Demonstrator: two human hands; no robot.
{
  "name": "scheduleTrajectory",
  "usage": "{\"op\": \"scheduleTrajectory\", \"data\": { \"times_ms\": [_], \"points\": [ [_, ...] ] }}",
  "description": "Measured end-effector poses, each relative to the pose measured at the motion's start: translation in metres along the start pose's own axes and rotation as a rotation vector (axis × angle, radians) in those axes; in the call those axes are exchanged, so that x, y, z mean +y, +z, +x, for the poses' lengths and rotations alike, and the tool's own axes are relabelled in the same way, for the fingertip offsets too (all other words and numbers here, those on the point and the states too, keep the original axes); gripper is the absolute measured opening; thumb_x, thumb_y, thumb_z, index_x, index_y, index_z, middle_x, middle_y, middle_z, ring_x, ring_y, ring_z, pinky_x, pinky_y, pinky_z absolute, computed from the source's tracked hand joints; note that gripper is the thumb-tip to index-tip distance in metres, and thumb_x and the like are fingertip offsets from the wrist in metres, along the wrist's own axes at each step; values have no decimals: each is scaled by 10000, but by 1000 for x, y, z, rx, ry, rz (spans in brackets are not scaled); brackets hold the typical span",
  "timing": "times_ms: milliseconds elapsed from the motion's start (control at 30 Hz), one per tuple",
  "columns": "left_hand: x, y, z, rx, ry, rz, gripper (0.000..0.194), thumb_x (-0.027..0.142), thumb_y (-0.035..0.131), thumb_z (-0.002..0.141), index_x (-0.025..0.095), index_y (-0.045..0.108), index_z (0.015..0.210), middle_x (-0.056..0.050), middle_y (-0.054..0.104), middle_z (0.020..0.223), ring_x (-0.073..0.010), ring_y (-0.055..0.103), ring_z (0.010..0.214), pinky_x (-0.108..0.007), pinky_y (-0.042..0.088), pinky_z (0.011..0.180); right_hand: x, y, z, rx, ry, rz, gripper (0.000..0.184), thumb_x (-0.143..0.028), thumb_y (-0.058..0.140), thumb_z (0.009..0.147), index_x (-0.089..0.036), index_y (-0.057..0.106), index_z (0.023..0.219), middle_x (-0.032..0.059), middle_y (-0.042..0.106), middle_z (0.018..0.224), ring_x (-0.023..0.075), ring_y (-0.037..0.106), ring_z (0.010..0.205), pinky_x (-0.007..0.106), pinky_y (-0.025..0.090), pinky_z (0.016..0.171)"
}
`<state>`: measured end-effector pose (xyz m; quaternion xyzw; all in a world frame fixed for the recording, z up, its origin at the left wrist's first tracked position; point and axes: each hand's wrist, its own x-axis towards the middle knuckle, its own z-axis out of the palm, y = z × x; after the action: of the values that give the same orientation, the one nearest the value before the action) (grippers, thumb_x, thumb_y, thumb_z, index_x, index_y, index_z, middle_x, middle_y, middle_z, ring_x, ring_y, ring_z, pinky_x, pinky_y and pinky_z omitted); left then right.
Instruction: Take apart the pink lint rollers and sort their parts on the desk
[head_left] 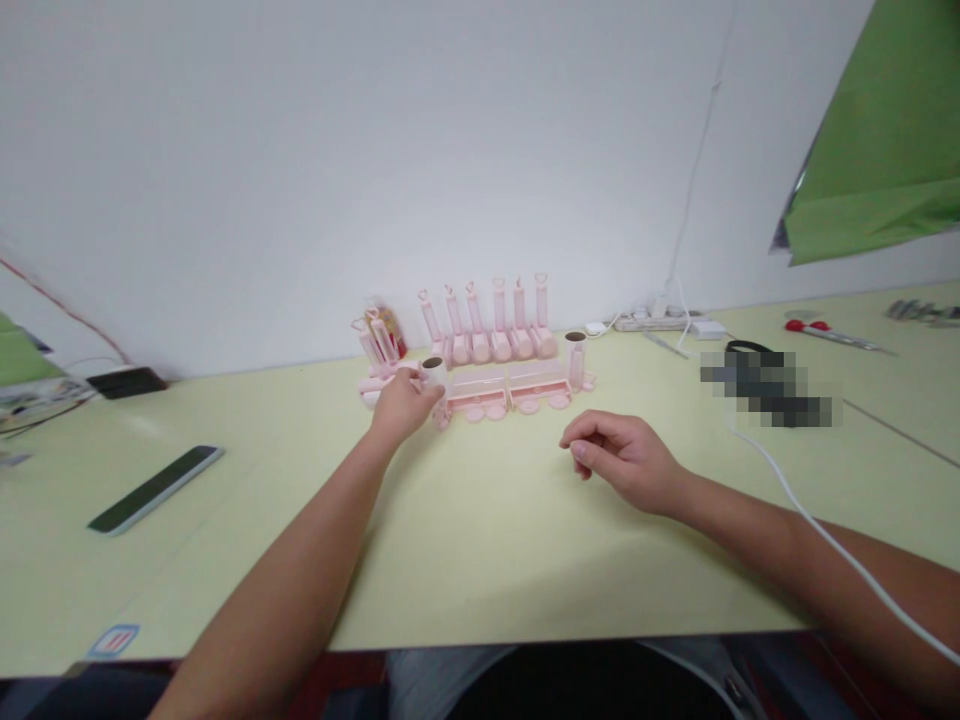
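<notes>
At the left end of a row of pink items, my left hand point(403, 405) is closed around the side of a white paper roll point(435, 377) that stands upright with a dark hollow core on top. My right hand point(628, 462) hovers above the table nearer to me, fingers loosely curled with a gap at the thumb, and nothing shows in it. Two pink cases with clear raised lids point(538, 393) lie between the hands, with pink round pieces point(496, 411) in front. A second upright roll point(576, 358) stands at their right.
Behind the cases, several pink rollers with upright handles point(499, 310) line the wall. More pink handles point(379, 338) stand at left. A phone point(157, 490) lies left; a power strip point(649, 320), red-handled tool point(821, 330) and white cable point(795, 500) are at right.
</notes>
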<state>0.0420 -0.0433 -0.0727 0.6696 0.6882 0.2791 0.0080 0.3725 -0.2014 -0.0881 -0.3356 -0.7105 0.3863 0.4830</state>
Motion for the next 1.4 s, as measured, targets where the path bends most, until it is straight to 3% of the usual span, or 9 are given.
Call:
{"op": "scheduleTrajectory", "data": {
  "times_ms": [400,700,867,967,1133,1200,1300,1400],
  "points": [
    [-2,0,-2,-4,7,-13,468,532,605,778,180,611,1085,-77,704,894,-243,654,814,-318,439,693,-1,0,0,-10,-3,-25,184,-340,574,912,-168,639,923,26,620,716,140,592,621,273,508,585],
    [-1,0,-3,17,69,29,365,508,592,787,169,653,907,-78,678,802,-244,631,749,-328,423,660,-1,0,1,-9,-6,-23,165,-318,574,914,-167,639,916,23,614,719,141,587,619,277,495,585],
    [1,-19,-4,87,53,-1,365,525,593,788,183,653,899,-58,658,784,-224,612,735,-326,424,663,-2,0,-1,-12,-1,-24,167,-319,574,919,-164,635,918,22,613,722,140,583,626,278,490,593],
    [14,-35,-14,170,82,-93,361,512,575,816,192,634,971,-30,630,756,-190,583,699,-313,425,665,-2,-1,-1,-25,8,-18,187,-337,576,922,-160,636,919,21,611,713,138,580,626,274,487,595],
    [69,-39,-69,187,318,-325,333,463,556,868,202,577,1073,14,566,704,-124,507,602,-256,418,606,8,2,3,-132,134,152,378,-502,515,935,-146,635,975,67,667,830,139,613,632,275,507,579],
    [95,-32,-102,106,530,-376,301,405,571,875,205,576,1100,20,576,717,-107,500,586,-233,404,582,14,4,5,-191,252,319,503,-609,459,919,-141,628,997,98,683,904,153,634,635,288,523,555],
    [124,-19,-144,-95,947,-348,224,302,531,909,215,606,1102,-12,630,814,-114,562,693,-234,425,653,19,6,7,-206,403,510,557,-662,425,905,-144,627,870,64,664,733,159,624,585,285,523,528],
    [134,-9,-160,-220,1052,-332,236,283,524,913,215,602,1126,-42,641,909,-142,580,790,-254,435,699,16,6,8,-132,433,552,438,-555,543,898,-155,596,728,19,613,604,130,573,520,243,487,490]
  ]
}}
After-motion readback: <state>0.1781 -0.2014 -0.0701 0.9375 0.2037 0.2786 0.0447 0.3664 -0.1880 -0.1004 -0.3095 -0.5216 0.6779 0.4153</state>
